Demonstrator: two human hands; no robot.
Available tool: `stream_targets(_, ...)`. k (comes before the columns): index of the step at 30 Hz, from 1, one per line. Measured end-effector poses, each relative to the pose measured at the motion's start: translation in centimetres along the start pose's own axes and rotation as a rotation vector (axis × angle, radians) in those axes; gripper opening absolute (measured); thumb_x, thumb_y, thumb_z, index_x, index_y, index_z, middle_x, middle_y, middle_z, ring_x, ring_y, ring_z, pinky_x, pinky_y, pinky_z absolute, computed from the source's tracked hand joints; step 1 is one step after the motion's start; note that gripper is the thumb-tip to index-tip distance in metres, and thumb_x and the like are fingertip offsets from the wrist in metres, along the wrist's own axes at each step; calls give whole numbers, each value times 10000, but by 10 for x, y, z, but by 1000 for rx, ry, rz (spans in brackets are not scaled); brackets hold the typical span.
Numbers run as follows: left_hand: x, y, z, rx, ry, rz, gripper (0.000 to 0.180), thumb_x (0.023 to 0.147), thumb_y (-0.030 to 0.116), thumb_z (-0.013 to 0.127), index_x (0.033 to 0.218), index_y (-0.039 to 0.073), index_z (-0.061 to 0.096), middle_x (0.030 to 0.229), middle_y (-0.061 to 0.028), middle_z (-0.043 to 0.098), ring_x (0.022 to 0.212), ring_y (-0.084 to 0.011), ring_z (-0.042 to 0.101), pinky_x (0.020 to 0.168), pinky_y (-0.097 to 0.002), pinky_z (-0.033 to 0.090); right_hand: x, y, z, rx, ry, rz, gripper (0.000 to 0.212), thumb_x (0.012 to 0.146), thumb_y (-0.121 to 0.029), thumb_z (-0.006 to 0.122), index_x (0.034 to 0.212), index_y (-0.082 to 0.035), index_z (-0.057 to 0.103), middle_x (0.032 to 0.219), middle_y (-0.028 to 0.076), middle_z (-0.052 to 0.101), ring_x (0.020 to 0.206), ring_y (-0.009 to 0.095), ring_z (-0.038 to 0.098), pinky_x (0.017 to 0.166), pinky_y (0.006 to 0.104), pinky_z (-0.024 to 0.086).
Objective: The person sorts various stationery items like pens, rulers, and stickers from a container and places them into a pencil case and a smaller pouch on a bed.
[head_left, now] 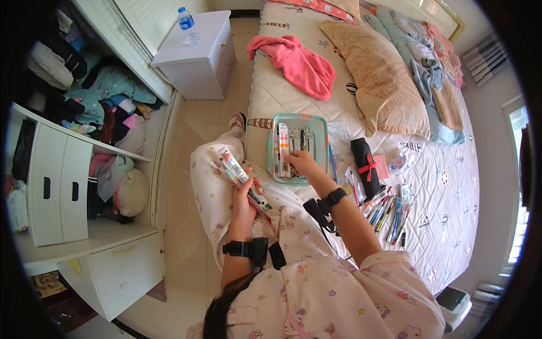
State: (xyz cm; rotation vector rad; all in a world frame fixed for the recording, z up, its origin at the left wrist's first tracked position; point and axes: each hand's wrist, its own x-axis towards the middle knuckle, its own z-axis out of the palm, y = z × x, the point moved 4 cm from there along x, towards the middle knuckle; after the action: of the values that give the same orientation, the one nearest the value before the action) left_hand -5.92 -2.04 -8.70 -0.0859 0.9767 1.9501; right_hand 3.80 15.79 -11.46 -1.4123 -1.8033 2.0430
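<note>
My left hand [247, 196] is closed around several long, narrow printed packets [234, 168], apparently pen packs, held at a slant above my lap. A green plastic basket [324, 133] rests on the bed's edge beside my thigh. Inside it lie more slim packets, among them a white and orange pen packet [284, 144] and some black-and-white ones [301, 137]. My right hand [302, 164] reaches into the basket from the right. Its fingers close on the lower right edge of the white and orange packet; the fingertips are partly hidden.
Right of the basket lie a black roll [366, 169] tied with red ribbon, a pink box [381, 166] and many loose pens [389, 212]. A pink cloth [299, 65] and a tan pillow [375, 76] lie farther up the bed. A water bottle [188, 27] stands on the white nightstand [195, 68].
</note>
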Motion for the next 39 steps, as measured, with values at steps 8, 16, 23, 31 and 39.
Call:
stream_targets(8, 2, -3, -1, 11, 8, -31, 356, 810, 103, 529, 1155, 58, 449, 769, -79, 517, 635, -171, 473, 602, -317, 418, 53, 12, 2, -492, -70, -11, 231, 762, -200, 558, 751, 21, 621, 581, 125, 613, 449, 191, 590, 446, 277, 489)
stream_targets(16, 1, 0, -5, 23, 34, -37, 345, 801, 84, 534, 1136, 59, 455, 774, -78, 532, 641, -161, 478, 594, -307, 425, 42, -9, 14, -422, -87, 170, 125, 716, -35, 529, 778, 38, 610, 766, 175, 627, 636, 207, 650, 502, 313, 546)
stream_targets(23, 2, -2, -2, -16, 12, -35, 340, 804, 64, 526, 1134, 37, 449, 758, -95, 558, 599, -160, 498, 593, -292, 426, 61, -2, 12, -687, -81, 129, 155, 737, -69, 495, 680, 5, 618, 582, 120, 609, 521, 192, 629, 468, 302, 514)
stream_targets(31, 1, -1, -3, -17, 21, -27, 332, 810, 63, 521, 1133, 37, 448, 762, -93, 558, 609, -158, 499, 595, -290, 426, 67, -6, 18, -965, -164, 108, 193, 728, -128, 508, 640, 1, 621, 552, 118, 607, 489, 194, 612, 510, 313, 506)
stream_targets(39, 0, 2, -1, -18, 25, -35, 343, 817, 70, 513, 1147, 28, 428, 783, -103, 556, 621, -166, 506, 603, -299, 438, 42, -40, 11, -1028, -128, -220, 278, 698, -252, 565, 686, 18, 628, 617, 148, 616, 625, 258, 633, 654, 380, 503)
